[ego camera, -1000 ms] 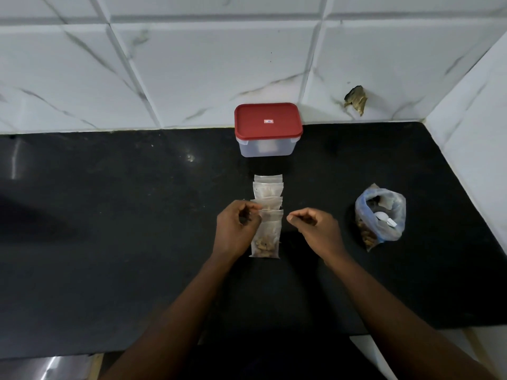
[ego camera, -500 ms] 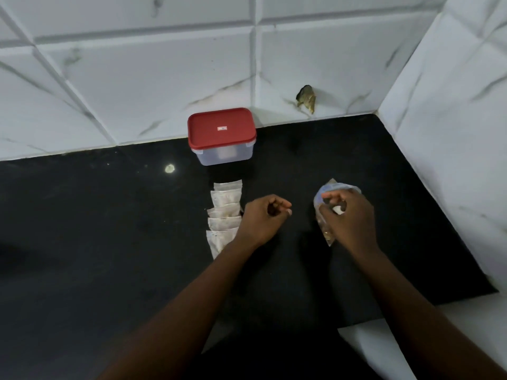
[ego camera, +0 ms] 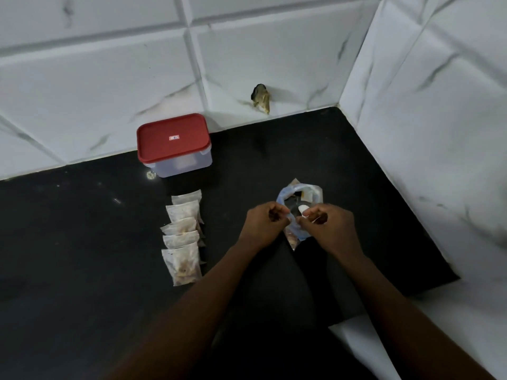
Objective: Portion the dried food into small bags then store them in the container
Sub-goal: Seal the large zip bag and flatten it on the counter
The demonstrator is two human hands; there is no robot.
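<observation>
Dried food (ego camera: 292, 239) shows as brownish pieces through the lower part of a clear, bluish plastic bag (ego camera: 310, 192) that stands with its mouth open on the black countertop (ego camera: 82, 242), to the right and near the corner of the white tiled wall (ego camera: 109, 78). Both hands are at the bag's near rim. The left hand (ego camera: 264, 224) is curled and pinches the rim between thumb and fingers; whether it also holds something in its palm cannot be told. The right hand (ego camera: 327, 229) is curled as well and grips the rim just beside the left, so the two hands are almost touching. A small white object (ego camera: 303, 208) lies inside the mouth of the bag, too small to identify. To the left, well apart from the hands, small bags (ego camera: 182, 263) lie in an overlapping row on the countertop, five as far as can be counted, each clear with brown pieces inside. Just beyond the far end of the row, by the back wall, stands the container (ego camera: 189, 164), a clear box with its red lid (ego camera: 172, 138) on. A ragged brown mark (ego camera: 262, 98) is on the back wall, low down.
</observation>
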